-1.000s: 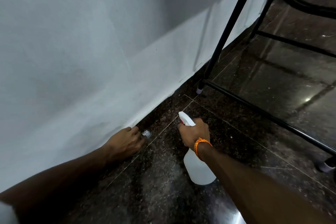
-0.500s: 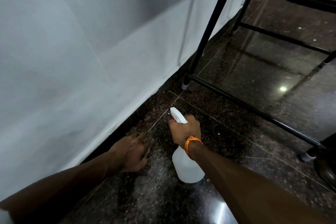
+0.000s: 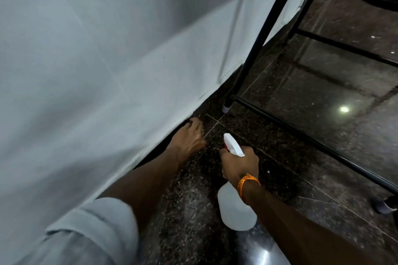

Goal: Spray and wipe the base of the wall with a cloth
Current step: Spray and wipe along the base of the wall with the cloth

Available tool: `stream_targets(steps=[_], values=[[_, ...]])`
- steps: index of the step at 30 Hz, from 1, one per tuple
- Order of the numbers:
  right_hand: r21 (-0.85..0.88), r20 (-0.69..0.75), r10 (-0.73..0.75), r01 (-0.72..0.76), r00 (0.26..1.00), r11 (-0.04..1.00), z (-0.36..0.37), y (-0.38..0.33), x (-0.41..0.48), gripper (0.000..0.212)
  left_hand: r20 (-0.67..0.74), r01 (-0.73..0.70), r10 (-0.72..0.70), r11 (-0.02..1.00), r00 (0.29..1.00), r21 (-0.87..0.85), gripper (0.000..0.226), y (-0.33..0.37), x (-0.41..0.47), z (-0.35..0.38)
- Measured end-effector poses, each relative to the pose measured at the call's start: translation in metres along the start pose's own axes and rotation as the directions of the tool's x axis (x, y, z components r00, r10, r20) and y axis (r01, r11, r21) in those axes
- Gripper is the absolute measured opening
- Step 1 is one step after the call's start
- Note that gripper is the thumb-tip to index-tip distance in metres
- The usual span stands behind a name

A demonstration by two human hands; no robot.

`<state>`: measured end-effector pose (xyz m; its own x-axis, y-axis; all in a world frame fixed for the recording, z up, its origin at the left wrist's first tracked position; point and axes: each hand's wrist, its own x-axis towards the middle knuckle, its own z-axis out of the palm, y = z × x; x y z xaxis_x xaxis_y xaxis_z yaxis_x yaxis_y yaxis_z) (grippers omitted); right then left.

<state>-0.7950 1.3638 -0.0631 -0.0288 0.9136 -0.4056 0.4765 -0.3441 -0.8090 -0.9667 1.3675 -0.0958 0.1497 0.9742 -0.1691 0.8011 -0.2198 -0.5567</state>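
Both hands low at the foot of the wall, one wiping, one on the sprayer.

My right hand is clenched round the neck of the spray bottle, its white nozzle aimed toward 11 o'clock; an orange thread band circles that wrist. At 10 o'clock from it my left hand presses flat where the white wall meets the floor; I cannot tell whether a cloth lies under its grip, it is blurred. The floor is dark speckled polished stone with thin joints. At 1 o'clock a black metal frame stands near the wall. The bottle is translucent, tilted.
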Motion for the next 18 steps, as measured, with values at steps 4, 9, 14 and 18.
stream_targets(steps=[4, 9, 14, 18], values=[[0.023, -0.005, -0.003, 0.004, 1.0, 1.0, -0.005, -0.001, 0.001, 0.024, -0.062, -0.139, 0.144, 0.988, 0.988, 0.07, 0.038, 0.014, -0.034, 0.017], [-0.021, 0.006, -0.023, 0.023, 1.0, 1.0, -0.011, 0.002, -0.006, 0.031, -0.028, -0.027, 0.028, 0.999, 0.999, 0.022, 0.03, 0.002, -0.015, 0.0], [-0.044, 0.018, -0.027, 0.028, 0.999, 0.999, -0.012, 0.001, -0.009, 0.029, 0.017, -0.026, 0.027, 0.998, 0.999, -0.051, 0.021, -0.004, -0.009, -0.009], [-0.05, 0.064, -0.061, 0.064, 0.996, 0.997, -0.01, -0.004, -0.009, 0.026, 0.07, -0.188, 0.186, 0.982, 0.98, 0.011, 0.01, 0.005, -0.062, 0.008]])
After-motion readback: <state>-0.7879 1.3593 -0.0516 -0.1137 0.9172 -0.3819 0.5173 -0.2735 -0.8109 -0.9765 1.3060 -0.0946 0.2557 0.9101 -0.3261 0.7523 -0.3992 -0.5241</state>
